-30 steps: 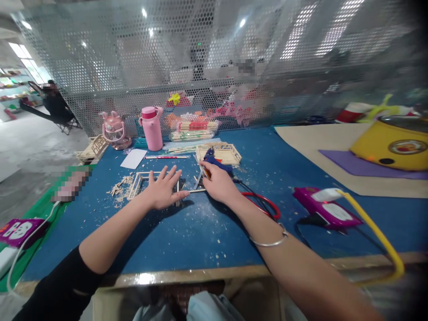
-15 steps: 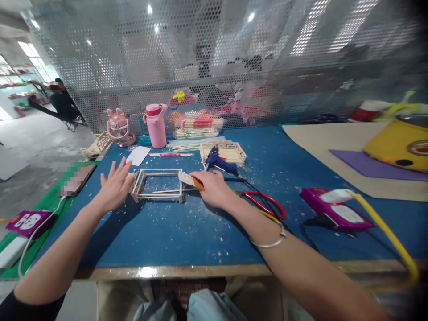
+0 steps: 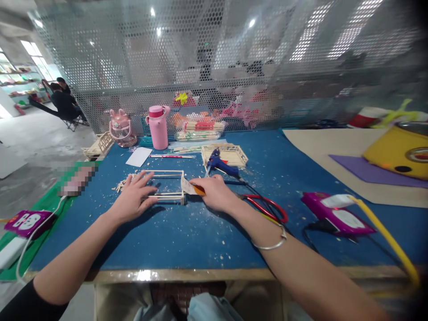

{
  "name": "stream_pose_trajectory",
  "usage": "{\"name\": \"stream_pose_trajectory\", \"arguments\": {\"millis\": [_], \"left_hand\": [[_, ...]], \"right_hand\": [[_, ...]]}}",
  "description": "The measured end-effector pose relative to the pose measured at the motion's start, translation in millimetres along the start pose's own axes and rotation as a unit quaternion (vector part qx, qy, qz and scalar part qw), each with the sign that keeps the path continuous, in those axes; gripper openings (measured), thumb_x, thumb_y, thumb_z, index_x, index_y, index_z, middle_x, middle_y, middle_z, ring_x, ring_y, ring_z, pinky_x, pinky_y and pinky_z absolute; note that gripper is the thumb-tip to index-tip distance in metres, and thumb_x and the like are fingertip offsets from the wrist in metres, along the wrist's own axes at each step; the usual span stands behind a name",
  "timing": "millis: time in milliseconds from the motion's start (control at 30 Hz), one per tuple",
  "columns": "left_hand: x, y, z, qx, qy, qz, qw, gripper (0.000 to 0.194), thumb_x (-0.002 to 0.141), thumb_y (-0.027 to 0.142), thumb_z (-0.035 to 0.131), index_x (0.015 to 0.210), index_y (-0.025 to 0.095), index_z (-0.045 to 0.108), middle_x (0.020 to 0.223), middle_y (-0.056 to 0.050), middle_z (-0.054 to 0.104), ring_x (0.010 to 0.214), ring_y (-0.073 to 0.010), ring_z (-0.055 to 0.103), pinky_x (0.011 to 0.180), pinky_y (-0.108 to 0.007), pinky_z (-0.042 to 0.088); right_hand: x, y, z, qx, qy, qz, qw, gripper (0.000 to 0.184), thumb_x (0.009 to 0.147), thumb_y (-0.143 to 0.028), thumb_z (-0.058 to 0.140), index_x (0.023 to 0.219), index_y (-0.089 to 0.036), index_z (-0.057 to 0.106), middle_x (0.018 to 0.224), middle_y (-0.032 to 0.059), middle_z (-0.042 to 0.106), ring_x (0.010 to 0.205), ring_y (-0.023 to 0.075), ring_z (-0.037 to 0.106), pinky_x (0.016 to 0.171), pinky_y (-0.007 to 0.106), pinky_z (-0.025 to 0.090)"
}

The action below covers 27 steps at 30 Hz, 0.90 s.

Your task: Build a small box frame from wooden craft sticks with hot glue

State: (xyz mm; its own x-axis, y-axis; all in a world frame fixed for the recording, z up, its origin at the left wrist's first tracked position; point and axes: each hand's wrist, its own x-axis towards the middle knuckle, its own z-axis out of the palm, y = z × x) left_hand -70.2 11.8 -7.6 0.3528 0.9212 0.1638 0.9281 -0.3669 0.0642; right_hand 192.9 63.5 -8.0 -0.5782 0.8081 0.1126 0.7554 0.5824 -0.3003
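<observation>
A small box-shaped frame of thin wooden sticks [image 3: 167, 172] lies on the blue table. My left hand [image 3: 133, 196], its fingers spread, rests over the left end of this frame and hides that end. At the frame's right end my right hand [image 3: 216, 191] is closed on a flat white strip with an orange part [image 3: 192, 187]. Faint marks show on the strip, but I cannot make out its kind. The strip's tip touches or nearly touches the frame's right upright. Just behind my right hand lies a blue glue gun [image 3: 222, 166].
A stick tray [image 3: 230, 154] stands behind the glue gun. Red-handled pliers or scissors [image 3: 267, 207] and a purple power strip [image 3: 337, 214] lie to the right. Pink bottle [image 3: 158, 129], white card [image 3: 138, 156] and stick packs [image 3: 200, 129] are farther back. Wood scraps [image 3: 122, 183] lie left.
My left hand has moved right and down, from beside the frame's left end to over it. My right hand stays at the right end, the strip now tilted more downward.
</observation>
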Motion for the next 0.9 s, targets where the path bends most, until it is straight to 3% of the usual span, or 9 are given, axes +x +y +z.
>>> {"name": "stream_pose_trajectory", "arguments": {"millis": [100,167,300,400,500,600,700,767,900], "left_hand": [[-4,3,-2.5,0.004,0.013,0.036,0.999,0.043,0.094,0.042,0.027,0.091,0.026,0.067,0.110,-0.003,0.068,0.106,-0.0211,0.060,0.109,-0.054,0.018],[-7,5,-5.6,0.019,0.061,0.000,0.998,0.045,0.094,0.041,0.025,0.088,0.025,0.067,0.094,-0.003,0.072,0.090,-0.0194,0.066,0.109,-0.053,0.020],[-14,9,-6.7,0.046,0.135,-0.067,0.987,0.045,0.094,0.042,0.028,0.086,0.022,0.067,0.086,-0.004,0.073,0.078,-0.0194,0.067,0.108,-0.051,0.023],[-16,12,0.4,0.036,0.105,-0.041,0.993,0.045,0.094,0.040,0.027,0.084,0.021,0.067,0.083,-0.005,0.073,0.078,-0.0199,0.067,0.106,-0.049,0.027],[-15,12,6.2,0.021,0.053,-0.002,0.998,0.045,0.094,0.038,0.027,0.081,0.022,0.066,0.080,-0.005,0.072,0.079,-0.0206,0.066,0.105,-0.049,0.029],[-15,12,1.5,0.004,0.041,-0.013,0.999,0.040,0.092,0.041,0.032,0.087,0.023,0.067,0.096,-0.006,0.071,0.095,-0.0231,0.064,0.105,-0.052,0.027],[-5,23,-11.2,-0.030,0.053,-0.072,0.996,0.042,0.088,0.048,0.036,0.109,0.024,0.062,0.125,-0.008,0.060,0.119,-0.0281,0.050,0.104,-0.057,0.027],[12,38,-17.4,-0.054,0.049,-0.099,0.992,0.051,0.089,0.050,0.030,0.126,0.022,0.051,0.140,-0.009,0.045,0.130,-0.0298,0.037,0.104,-0.057,0.028],[63,67,-12.0,-0.029,0.025,-0.154,0.987,0.070,0.089,0.058,0.019,0.143,0.014,0.024,0.152,-0.013,0.015,0.139,-0.0359,0.009,0.102,-0.069,0.014]], "right_hand": [[-2,-1,-4,-0.021,-0.009,0.013,1.000,0.041,0.071,-0.002,0.052,0.103,-0.026,0.063,0.097,0.0029,0.071,0.092,0.0218,0.061,0.079,0.032,0.026],[-3,-3,-7,-0.033,-0.011,0.030,0.999,0.046,0.068,0.001,0.050,0.104,-0.025,0.062,0.099,0.0033,0.071,0.093,0.0217,0.061,0.078,0.033,0.026],[-5,-8,-12,-0.058,0.012,0.092,0.994,0.045,0.070,-0.003,0.049,0.110,-0.023,0.058,0.101,0.0062,0.070,0.092,0.0235,0.063,0.076,0.033,0.031],[-4,-15,-12,-0.089,0.015,0.176,0.980,0.042,0.074,-0.009,0.050,0.114,-0.020,0.055,0.097,0.0115,0.070,0.088,0.0277,0.065,0.068,0.033,0.036],[-1,-19,-10,-0.097,0.014,0.214,0.972,0.044,0.076,-0.015,0.052,0.119,-0.019,0.051,0.095,0.0145,0.070,0.085,0.0300,0.066,0.065,0.034,0.040],[0,-18,-11,-0.073,0.033,0.227,0.971,0.045,0.084,-0.026,0.047,0.127,-0.017,0.046,0.095,0.0159,0.070,0.086,0.0309,0.066,0.065,0.036,0.043],[-1,-13,-14,-0.044,0.081,0.228,0.969,0.049,0.088,-0.036,0.041,0.132,-0.015,0.042,0.101,0.0165,0.069,0.088,0.0302,0.066,0.068,0.036,0.044],[-1,-9,-17,-0.029,0.121,0.219,0.968,0.052,0.087,-0.038,0.042,0.133,-0.014,0.041,0.105,0.0164,0.068,0.090,0.0298,0.065,0.070,0.036,0.045],[-2,0,-18,0.010,0.155,0.207,0.966,0.051,0.087,-0.037,0.044,0.131,-0.013,0.044,0.113,0.0163,0.065,0.098,0.0310,0.062,0.077,0.038,0.046]]}}
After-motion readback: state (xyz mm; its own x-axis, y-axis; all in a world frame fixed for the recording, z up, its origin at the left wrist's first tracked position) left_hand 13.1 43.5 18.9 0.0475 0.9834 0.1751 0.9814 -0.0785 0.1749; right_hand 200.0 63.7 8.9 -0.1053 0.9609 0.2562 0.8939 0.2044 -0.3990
